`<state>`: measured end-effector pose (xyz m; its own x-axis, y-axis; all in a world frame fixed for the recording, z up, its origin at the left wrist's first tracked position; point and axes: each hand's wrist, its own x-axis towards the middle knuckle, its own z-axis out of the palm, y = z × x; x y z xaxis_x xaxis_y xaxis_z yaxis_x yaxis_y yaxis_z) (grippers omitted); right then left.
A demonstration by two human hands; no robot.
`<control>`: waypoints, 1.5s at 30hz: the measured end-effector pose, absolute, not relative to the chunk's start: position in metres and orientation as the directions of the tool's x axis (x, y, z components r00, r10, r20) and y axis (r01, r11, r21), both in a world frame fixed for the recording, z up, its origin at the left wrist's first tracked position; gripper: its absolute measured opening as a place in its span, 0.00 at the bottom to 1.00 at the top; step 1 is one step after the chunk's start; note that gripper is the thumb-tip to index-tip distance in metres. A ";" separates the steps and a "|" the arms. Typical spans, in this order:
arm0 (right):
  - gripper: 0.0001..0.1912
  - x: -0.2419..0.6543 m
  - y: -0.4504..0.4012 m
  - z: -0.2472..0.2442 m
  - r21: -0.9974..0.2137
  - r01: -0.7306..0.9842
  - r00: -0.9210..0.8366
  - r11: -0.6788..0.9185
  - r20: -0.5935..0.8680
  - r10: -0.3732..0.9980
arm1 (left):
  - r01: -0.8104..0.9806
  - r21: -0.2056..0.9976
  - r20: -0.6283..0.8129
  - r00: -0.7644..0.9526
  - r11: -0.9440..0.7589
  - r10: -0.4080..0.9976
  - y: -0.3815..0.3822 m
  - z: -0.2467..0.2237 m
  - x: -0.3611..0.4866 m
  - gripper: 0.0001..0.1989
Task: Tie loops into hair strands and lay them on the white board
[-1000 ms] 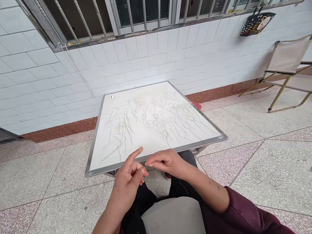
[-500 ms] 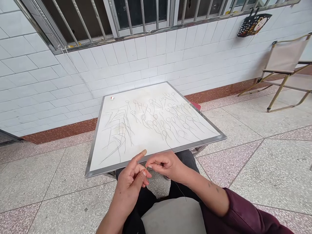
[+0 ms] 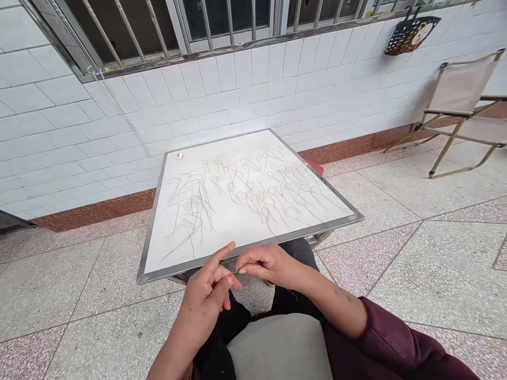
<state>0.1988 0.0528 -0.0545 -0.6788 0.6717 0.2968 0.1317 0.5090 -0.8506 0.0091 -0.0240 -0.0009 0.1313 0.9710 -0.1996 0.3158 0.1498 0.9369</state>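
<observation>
Just in front of the table's near edge, my left hand (image 3: 209, 287) pinches a thin dark strand between thumb and a finger, its index finger stretched out. My right hand (image 3: 269, 265) meets it from the right, thumb and fingertips closed on the same strand. A loose end of the strand (image 3: 293, 294) hangs below my right wrist. Behind the hands is a white table (image 3: 233, 232) with a grey metal edge. Several thin looped strands (image 3: 293, 212) lie on its middle and right, and several bent, unlooped ones (image 3: 193, 221) on its left.
A small white and red object (image 3: 180, 156) sits at the table's far left corner. A tiled wall (image 3: 245, 113) with a barred window stands behind. A black bag (image 3: 412, 37) hangs at the upper right, above a folding chair (image 3: 461, 89). A grey cushion (image 3: 279, 348) lies on my lap.
The view has shifted slightly. My hands stay close together on the strand, and its hanging end near my right wrist shows less than before.
</observation>
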 end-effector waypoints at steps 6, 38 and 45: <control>0.15 0.205 0.057 -0.055 -0.818 0.005 -0.712 0.575 0.401 0.576 | 0.337 0.929 -0.223 0.178 0.153 0.959 -0.025 0.000 0.008 0.27; 0.13 0.204 0.056 -0.056 -0.694 0.146 -0.748 0.706 0.390 0.538 | 0.341 0.933 -0.173 0.151 0.113 0.973 -0.024 -0.007 0.010 0.24; 0.11 0.210 0.057 -0.049 -0.742 0.112 -0.765 0.661 0.360 0.534 | 0.332 0.937 -0.162 0.151 0.104 0.975 -0.024 -0.005 0.006 0.25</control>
